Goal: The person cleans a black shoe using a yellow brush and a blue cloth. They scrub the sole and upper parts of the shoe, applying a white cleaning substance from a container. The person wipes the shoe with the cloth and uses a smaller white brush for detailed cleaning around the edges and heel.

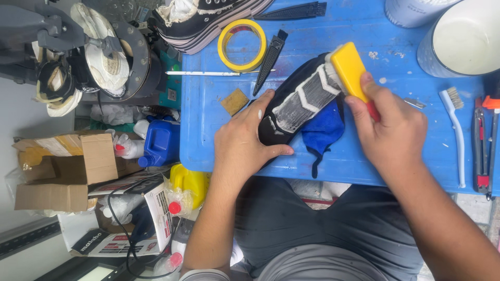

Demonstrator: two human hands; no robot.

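Brown cardboard boxes (62,171) sit far left of the fingers, below a machine (88,52) hung with shoe soles; a blue jug (160,143) and a yellow bottle (190,181) stand nearer, just off the edge of the blue table (208,119). Above the left fingers lie a tan pad (234,101), a roll of yellow tape (242,45), a black sneaker (208,21) and a black shoe horn (269,61). The left hand (245,143) lies flat with fingers spread and curled over the near end of the black shoe (299,101), pinning it to the table without closing round it. The shoe lies sole-up between the two hands, its foamy grey tread showing, with a blue cloth (322,130) tucked under it just beside the right fingers. The shoe looks light and fairly stiff at the sole but likely slick with suds, so a hold at the heel end, where the left palm presses, seems surest. The right hand (390,132) is closed round the red handle of a yellow brush (348,70), whose bristles touch the tread. Right of those fingers lie a white toothbrush (455,130) and red-handled tools (482,143); above them stands a white bucket (461,36).
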